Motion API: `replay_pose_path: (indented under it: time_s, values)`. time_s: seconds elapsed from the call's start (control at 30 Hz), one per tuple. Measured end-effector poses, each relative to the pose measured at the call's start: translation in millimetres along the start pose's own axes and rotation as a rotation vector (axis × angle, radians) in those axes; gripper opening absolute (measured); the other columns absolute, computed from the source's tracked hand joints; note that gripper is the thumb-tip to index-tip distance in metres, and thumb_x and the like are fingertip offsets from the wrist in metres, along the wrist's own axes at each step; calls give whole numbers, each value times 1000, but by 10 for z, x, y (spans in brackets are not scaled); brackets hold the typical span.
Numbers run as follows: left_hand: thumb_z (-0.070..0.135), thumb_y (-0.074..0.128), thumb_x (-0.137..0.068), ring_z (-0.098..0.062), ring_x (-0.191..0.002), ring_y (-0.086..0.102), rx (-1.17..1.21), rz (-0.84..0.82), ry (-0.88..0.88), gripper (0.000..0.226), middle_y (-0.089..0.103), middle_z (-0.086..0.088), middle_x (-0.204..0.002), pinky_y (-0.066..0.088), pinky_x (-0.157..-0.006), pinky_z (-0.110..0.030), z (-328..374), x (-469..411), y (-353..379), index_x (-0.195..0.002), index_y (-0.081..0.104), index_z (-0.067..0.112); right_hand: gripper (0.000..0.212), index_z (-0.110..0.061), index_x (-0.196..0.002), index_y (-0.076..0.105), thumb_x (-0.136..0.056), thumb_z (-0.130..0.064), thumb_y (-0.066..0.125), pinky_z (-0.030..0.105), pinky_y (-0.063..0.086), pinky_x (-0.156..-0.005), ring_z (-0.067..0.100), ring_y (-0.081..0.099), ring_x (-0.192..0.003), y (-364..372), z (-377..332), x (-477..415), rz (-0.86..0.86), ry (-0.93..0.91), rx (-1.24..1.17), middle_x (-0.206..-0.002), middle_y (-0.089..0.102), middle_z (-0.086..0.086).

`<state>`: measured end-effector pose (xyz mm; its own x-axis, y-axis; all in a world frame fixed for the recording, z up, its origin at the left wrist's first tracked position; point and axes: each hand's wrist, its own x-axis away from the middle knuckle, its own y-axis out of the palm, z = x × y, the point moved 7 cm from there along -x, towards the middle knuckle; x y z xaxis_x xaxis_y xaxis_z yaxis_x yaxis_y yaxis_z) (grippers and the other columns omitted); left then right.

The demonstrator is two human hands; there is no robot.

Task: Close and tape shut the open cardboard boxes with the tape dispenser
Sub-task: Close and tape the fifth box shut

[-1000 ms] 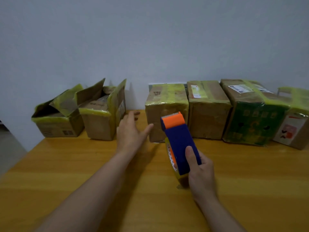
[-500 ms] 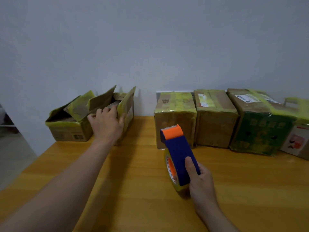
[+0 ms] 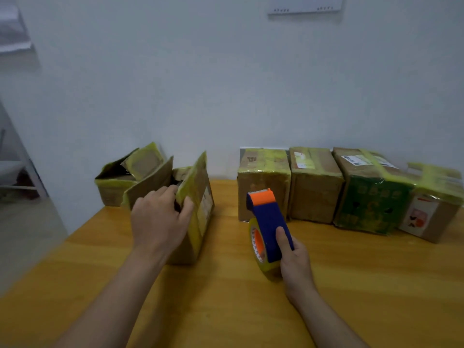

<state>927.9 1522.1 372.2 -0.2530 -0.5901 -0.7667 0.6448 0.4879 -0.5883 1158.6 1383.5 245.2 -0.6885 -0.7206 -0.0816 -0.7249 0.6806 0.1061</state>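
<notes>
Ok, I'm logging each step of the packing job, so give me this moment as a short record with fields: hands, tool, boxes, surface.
left hand: gripping the near open box at its raised flap
right hand: holding the tape dispenser, upright above the table
open boxes: two, at left; far open box untouched
taped boxes: four in a row at right, along the wall
surface: wooden table
</notes>
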Motion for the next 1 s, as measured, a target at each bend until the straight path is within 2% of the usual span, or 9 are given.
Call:
replay_pose_path:
  time_s: [0.1, 0.2, 0.37, 0.53, 0.67, 0.73, 0.83, 0.93, 1.0]
  values:
    - [26, 69, -81, -10, -54, 42, 166, -20, -73, 41, 41, 11, -59, 32, -55, -29, 90, 271, -273, -60, 35, 33, 50, -23, -113, 70, -87, -61, 50, 26, 47, -72, 15, 70, -91, -6, -49, 113, 17, -16, 5, -99, 76, 1]
    - [34, 59, -78, -13, -65, 52, 389, -64, -159, 20, 53, 10, -66, 44, -68, -40, 75, 511, -396, -61, 48, 32, 41, -26, -102, 70, -87, -59, 52, 30, 50, -73, 18, 70, -91, -41, -170, 285, 89, -68, -27, -96, 76, 2]
    - [33, 56, -73, -12, -47, 33, 692, -96, -180, 29, 35, 2, -51, 27, -50, -33, 164, 740, -533, -56, 37, 19, 36, -21, -91, 69, -87, -54, 56, 12, 49, -56, 4, 65, -69, -334, -782, 551, 272, -279, -119, -79, 71, -3]
    - [34, 55, -71, -11, -51, 30, 995, -239, -115, 27, 31, 7, -54, 22, -52, -28, 497, 667, -428, -54, 36, 25, 29, -20, -90, 71, -93, -46, 60, 16, 50, -58, 6, 64, -71, -569, -1530, 732, 284, -534, -184, -75, 71, -6]
    - [43, 61, -82, -17, -52, 39, 1164, -347, -120, 45, 40, -2, -56, 29, -50, -28, 745, 597, -166, -59, 45, 8, 32, -19, -76, 70, -94, -42, 60, 20, 46, -52, 14, 59, -59, -659, -1937, 900, 229, -705, -155, -65, 63, -2]
    - [54, 65, -84, -15, -56, 52, 1154, -378, -122, 52, 52, -2, -60, 40, -51, -26, 859, 570, -73, -66, 54, 7, 38, -9, -74, 66, -92, -41, 59, 24, 46, -50, 24, 59, -55, -712, -1994, 933, 203, -729, -153, -62, 62, 7]
    - [54, 76, -78, -24, -73, 65, 1100, -334, -123, 37, 65, -4, -80, 53, -57, -33, 962, 550, 23, -87, 61, 21, 50, 3, -73, 62, -90, -44, 60, 31, 44, -51, 46, 52, -60, -815, -1952, 903, 187, -709, -170, -66, 57, 28]
    - [50, 81, -74, -20, -92, 60, 994, -203, -79, 63, 57, 0, -102, 54, -77, -33, 957, 553, 32, -122, 51, 24, 54, 5, -73, 60, -89, -46, 61, 33, 43, -52, 50, 49, -61, -918, -1879, 854, 197, -673, -210, -69, 54, 35]
    - [52, 82, -72, -13, -114, 55, 889, -160, -63, 85, 50, 6, -128, 49, -90, -27, 932, 544, 8, -143, 39, 33, 50, 2, -75, 64, -88, -47, 63, 32, 45, -53, 41, 53, -60, -962, -1835, 818, 194, -643, -236, -71, 57, 32]
